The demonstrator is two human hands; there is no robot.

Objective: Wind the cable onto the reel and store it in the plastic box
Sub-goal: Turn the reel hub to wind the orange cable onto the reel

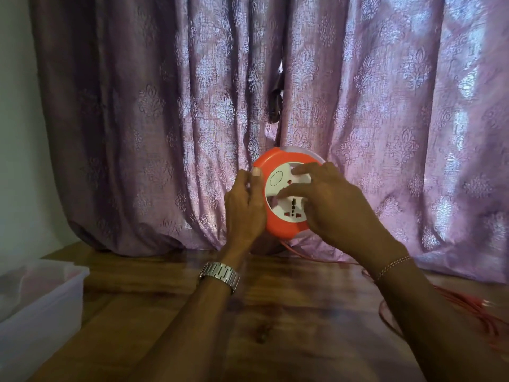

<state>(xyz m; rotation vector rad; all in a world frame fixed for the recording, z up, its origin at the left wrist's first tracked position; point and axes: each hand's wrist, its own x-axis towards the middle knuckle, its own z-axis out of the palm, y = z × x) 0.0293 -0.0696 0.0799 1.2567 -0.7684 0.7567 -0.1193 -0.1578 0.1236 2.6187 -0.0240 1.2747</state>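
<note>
Left of the reel, a plastic box [38, 296] sits on the bench [170, 321]. The left hand [243, 208] grips the orange reel [278, 219] by its rim; the right hand [327, 205] presses spread fingers on its white face. Right of the reel, orange cable [465, 301] lies loose.

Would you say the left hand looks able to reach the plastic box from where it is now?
Probably yes, once it lets go: the left hand grips the orange cable reel, and only bare wooden table lies between it and the plastic box on its own side.
</note>
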